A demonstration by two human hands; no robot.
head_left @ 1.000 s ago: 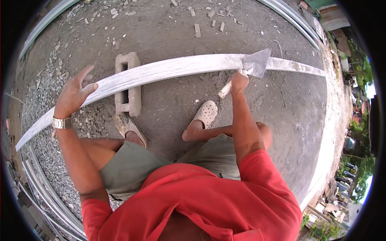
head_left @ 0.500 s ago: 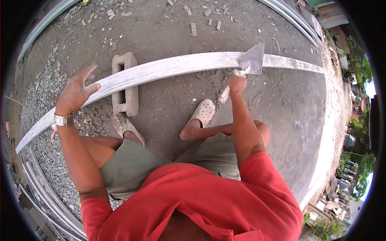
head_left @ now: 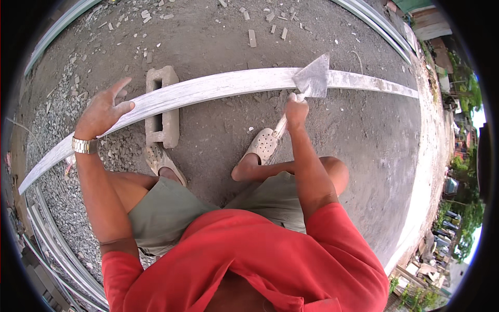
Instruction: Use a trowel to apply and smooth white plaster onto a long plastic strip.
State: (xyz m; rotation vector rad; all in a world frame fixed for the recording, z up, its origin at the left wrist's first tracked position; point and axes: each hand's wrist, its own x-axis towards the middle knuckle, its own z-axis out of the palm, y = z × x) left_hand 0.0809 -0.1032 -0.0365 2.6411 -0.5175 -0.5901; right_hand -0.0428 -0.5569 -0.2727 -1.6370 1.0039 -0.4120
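Note:
A long whitish bar [head_left: 234, 83], a plank or metal profile smeared with pale residue, runs crosswise in front of me. It rests over a grey hollow concrete block [head_left: 169, 119] standing on the ground. My right hand [head_left: 297, 112] is closed round the handle of a trowel [head_left: 313, 78], whose triangular grey blade lies against the bar right of the middle. At the bar's left part is my left hand [head_left: 104, 112], wearing a metal watch, with thumb and fingers apart. It lies on or just over the bar; its underside is hidden.
Gravel [head_left: 119, 156] covers the ground on the left. Several broken chips lie at the far side. More long metal profiles [head_left: 67, 244] lie at lower left, others [head_left: 374, 23] at upper right. My two clogs [head_left: 264, 145] stand just nearer than the bar.
The trowel, held in my right hand, has moved a little left along the bar. My left hand has shifted slightly right.

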